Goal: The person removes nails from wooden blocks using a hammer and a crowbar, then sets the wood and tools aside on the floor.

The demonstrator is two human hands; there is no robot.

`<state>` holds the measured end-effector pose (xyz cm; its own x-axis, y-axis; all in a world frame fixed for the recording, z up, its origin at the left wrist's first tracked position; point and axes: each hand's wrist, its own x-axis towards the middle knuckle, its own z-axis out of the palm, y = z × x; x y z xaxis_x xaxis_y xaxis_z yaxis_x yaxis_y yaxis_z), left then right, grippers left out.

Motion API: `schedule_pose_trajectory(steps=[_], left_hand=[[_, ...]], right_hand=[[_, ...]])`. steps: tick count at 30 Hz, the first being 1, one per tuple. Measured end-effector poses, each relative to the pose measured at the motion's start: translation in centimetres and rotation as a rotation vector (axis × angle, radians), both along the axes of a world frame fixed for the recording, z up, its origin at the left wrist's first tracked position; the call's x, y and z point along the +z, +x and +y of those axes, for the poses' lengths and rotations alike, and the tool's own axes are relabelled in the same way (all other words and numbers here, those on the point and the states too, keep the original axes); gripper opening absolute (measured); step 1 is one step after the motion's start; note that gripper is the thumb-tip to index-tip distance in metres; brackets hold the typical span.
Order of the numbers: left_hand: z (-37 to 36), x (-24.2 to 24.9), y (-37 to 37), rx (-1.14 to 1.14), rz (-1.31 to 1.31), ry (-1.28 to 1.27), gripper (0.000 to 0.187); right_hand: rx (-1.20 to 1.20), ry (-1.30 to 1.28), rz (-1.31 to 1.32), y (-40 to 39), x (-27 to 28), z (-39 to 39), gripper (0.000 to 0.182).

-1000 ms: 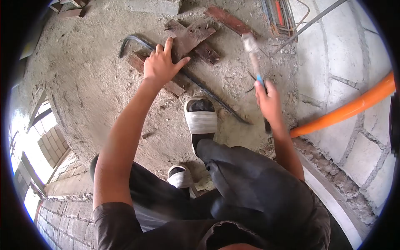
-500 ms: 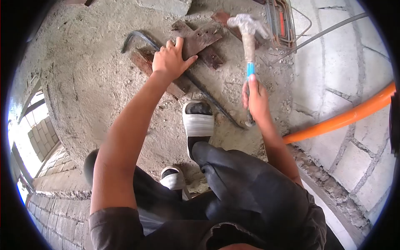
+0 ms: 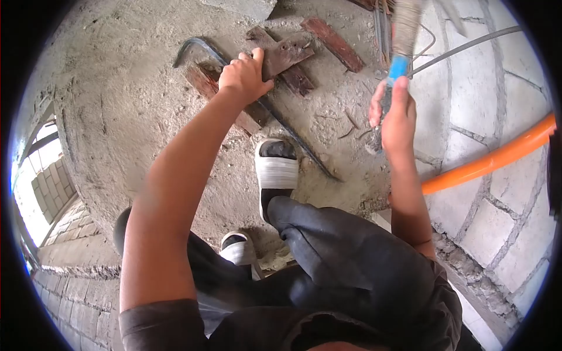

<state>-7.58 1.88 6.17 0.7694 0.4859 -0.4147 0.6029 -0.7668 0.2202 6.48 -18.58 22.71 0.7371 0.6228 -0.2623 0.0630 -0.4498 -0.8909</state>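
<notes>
My left hand [image 3: 243, 77] grips the near end of a short dark wood piece [image 3: 290, 54]. That piece lies across another wood offcut [image 3: 297, 79], and under my hand is a reddish wood block [image 3: 202, 82]. A black crowbar [image 3: 293, 133] with a hooked end passes beneath my left hand, over the block. My right hand [image 3: 399, 120] is closed around a hammer [image 3: 405, 35] with a blue band on its wrapped handle. The hammer is lifted towards the camera, and its head is blurred or cut off at the top edge.
A loose reddish wood strip [image 3: 332, 44] lies on the dusty concrete floor [image 3: 129, 117]. At right are a block wall [image 3: 486, 228], an orange pipe [image 3: 492, 164] and a thin grey cable [image 3: 468, 51]. My sandalled foot [image 3: 278, 169] is close to the crowbar.
My right hand has swung the hammer up and to the right, uncovering the reddish strip. The left hand stays on the wood piece.
</notes>
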Motion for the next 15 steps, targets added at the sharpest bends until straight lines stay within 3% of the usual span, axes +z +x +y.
schedule_pose_trajectory(steps=[3,5,9,12,15], left_hand=[[0.1,0.2,0.2,0.004,-0.008,-0.004,0.08],[0.3,0.4,0.3,0.007,-0.002,-0.004,0.079],[0.9,0.8,0.8,0.016,0.001,0.002,0.083],[0.8,1.2,0.6,0.004,0.009,0.006,0.085],[0.0,0.6,0.6,0.001,0.018,-0.026,0.085]], right_hand=[[0.012,0.107,-0.064,-0.1,-2.8,-1.3,0.06],[0.146,-0.305,-0.085,-0.2,-7.5,-3.5,0.063],[0.039,-0.426,0.14,0.2,-7.8,-2.2,0.061],[0.032,-0.228,0.08,1.3,-2.4,1.1,0.062],[0.012,0.164,0.047,1.6,0.8,1.9,0.06]])
